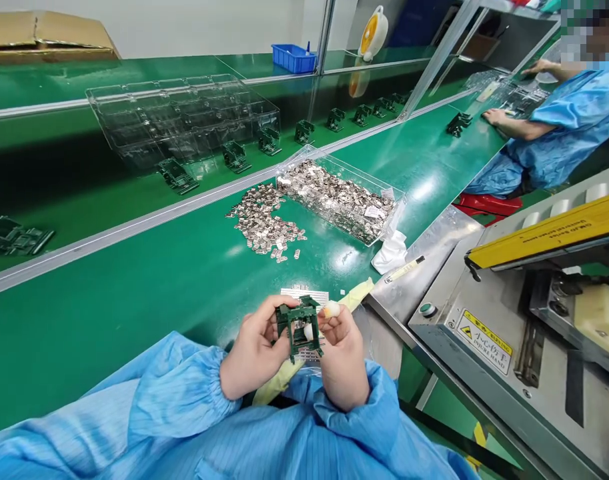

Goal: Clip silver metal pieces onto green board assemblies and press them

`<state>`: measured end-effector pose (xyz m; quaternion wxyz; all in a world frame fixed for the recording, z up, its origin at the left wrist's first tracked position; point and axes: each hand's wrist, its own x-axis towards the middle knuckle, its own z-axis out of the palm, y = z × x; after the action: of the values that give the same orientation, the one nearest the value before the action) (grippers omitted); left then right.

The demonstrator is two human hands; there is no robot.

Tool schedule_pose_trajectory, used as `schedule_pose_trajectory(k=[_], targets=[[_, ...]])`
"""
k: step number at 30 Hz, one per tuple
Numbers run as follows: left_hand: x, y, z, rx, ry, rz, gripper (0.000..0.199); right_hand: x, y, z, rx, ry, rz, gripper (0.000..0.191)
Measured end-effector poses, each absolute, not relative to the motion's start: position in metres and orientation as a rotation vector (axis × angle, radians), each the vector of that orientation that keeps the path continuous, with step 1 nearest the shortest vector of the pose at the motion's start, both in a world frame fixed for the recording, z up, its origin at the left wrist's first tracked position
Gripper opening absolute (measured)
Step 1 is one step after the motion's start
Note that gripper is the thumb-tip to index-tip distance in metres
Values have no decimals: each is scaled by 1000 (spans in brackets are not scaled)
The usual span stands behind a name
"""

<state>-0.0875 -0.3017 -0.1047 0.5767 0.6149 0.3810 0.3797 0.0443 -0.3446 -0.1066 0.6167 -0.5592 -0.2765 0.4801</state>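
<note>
My left hand (258, 350) grips a dark green plastic frame (304, 325) by its left side, thumb and fingers pressed on it. At the frame's right side is my right hand (345, 353), its fingers bent around that edge. White covers (331, 309) sit on fingertips of my right hand; whether those fingers also pinch a small part cannot be made out. Beneath the frame lies a metal fixture with parallel strips (318, 295), partly hidden by my hands. A pale yellow cloth strip (359, 292) runs behind my right hand.
A pile of small metal pieces (264, 223) lies beside a clear tray (394, 223) of more pieces. Several green frames (235, 157) stand along the back belt, near empty clear trays (184, 113). A machine (439, 327) is at right. A co-worker (569, 113) sits at the far right.
</note>
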Motion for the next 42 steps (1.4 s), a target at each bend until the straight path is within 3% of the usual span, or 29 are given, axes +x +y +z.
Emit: schedule_pose_trajectory(k=[13,20,28,42], targets=[[-70,-289,-113,1574,827,785,32,101,-384,-129,-1417,-680,945,27],[-45,-255,-133,1756,781,825,36,88,-389,-162,-1312,-975,1263,41],[-38,-253,-123,1974,799,761,37,88,-390,-175,-1299,-1213,1124,42],[-42,-252,-126,1610,767,842,38,118,-402,-166,-1770,-1452,982,17]])
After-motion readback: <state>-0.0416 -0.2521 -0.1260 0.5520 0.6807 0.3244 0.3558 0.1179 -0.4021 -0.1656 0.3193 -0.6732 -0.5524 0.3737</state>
